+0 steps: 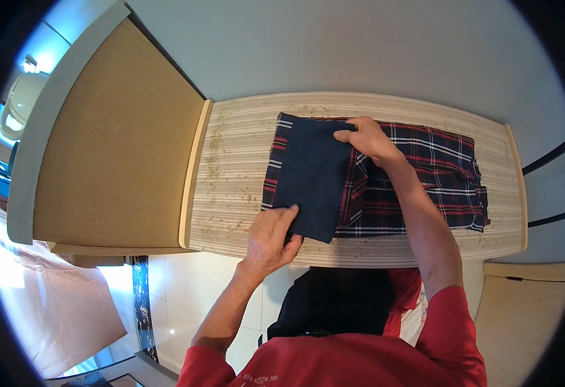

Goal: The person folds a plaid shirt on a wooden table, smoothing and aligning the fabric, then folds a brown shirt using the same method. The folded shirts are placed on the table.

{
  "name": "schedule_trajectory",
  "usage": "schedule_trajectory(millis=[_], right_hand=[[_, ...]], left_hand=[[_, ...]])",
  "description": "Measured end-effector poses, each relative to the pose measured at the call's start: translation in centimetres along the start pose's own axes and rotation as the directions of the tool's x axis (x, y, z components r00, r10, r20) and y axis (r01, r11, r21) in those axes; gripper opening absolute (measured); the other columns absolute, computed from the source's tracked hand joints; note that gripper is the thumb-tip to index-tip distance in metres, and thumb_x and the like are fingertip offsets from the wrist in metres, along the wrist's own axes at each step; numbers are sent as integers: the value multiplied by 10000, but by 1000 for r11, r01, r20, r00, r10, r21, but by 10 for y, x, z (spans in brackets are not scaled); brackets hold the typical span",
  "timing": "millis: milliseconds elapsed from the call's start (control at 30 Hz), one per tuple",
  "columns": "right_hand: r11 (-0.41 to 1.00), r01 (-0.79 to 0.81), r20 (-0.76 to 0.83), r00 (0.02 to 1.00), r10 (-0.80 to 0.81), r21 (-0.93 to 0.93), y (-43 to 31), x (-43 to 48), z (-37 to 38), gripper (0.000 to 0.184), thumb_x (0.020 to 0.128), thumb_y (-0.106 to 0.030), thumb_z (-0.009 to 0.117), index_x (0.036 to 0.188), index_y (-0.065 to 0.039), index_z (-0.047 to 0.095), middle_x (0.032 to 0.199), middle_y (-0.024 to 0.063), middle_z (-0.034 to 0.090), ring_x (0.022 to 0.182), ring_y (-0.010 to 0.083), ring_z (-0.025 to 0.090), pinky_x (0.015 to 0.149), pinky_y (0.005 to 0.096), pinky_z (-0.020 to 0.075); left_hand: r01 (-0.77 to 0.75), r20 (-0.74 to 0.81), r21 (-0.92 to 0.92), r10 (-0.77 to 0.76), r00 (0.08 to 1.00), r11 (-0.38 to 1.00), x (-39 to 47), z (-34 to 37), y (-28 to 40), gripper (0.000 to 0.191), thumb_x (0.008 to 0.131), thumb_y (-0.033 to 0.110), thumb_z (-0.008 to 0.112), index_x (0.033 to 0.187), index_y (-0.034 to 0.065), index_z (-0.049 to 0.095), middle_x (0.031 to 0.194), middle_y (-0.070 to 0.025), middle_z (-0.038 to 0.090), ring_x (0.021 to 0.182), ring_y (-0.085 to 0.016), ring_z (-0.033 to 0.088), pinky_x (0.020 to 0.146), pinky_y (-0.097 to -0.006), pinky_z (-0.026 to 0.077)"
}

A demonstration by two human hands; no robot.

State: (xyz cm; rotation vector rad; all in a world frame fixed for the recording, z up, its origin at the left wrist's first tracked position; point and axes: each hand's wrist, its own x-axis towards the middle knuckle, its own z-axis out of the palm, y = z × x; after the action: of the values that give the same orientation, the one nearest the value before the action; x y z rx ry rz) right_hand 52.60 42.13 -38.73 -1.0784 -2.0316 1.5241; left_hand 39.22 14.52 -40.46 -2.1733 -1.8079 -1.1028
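Observation:
A dark plaid cloth [437, 179] with red and white lines lies folded in layers on a striped wooden-look counter [234, 193]. Over its left part rests a plain navy fabric panel [314, 174], with plaid showing along its left and right edges. My left hand [270, 239] is at the panel's lower left corner, its fingertips on the fabric and its thumb low at the near edge. My right hand [367, 138] touches the panel's upper right corner with thumb and fingers; whether it pinches the fabric is unclear. My right forearm covers part of the plaid.
A tan cabinet panel [118, 145] rises at the counter's left end. A grey wall [359, 53] stands behind, and a raised wooden edge [517, 188] bounds the right end. Pinkish cloth [65, 300] hangs at the lower left.

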Motion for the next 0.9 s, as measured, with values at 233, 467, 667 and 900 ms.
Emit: schedule_trajectory(millis=[233,467,667,900], right_hand=[[998,60,10,998,-60,-6,-13,3,-9,350,891,-236,731,1038,81,727,908,135,728,826,189,659,787,370,523],[870,198,-342,863,-373,-451,9,-16,-3,354,871,-261,758,1063,25,675,922,172,680,857,291,673,793,398,534],[711,422,-290,704,-648,-562,28,-71,24,367,820,-172,773,1143,-31,669,1041,160,660,1004,338,633,893,437,500],[726,441,-284,713,-640,-528,29,-108,42,487,776,-134,811,1216,-25,633,1182,153,606,1110,320,566,946,431,446]], left_hand=[[0,-13,80,1,1000,997,0,10,9,316,703,-12,740,1018,11,731,869,-115,626,705,-274,614,582,-372,498],[246,175,-266,-204,963,932,3,1,25,362,762,-54,645,1117,-21,710,1082,-193,668,975,-338,663,856,-377,542],[295,-130,-23,-296,946,955,13,0,1,422,828,24,736,1240,-21,652,1246,-213,604,1098,-380,599,946,-427,497],[497,-101,-387,-572,814,776,4,18,-36,517,825,57,803,1295,-26,604,1307,-174,584,1173,-289,602,973,-374,513]])
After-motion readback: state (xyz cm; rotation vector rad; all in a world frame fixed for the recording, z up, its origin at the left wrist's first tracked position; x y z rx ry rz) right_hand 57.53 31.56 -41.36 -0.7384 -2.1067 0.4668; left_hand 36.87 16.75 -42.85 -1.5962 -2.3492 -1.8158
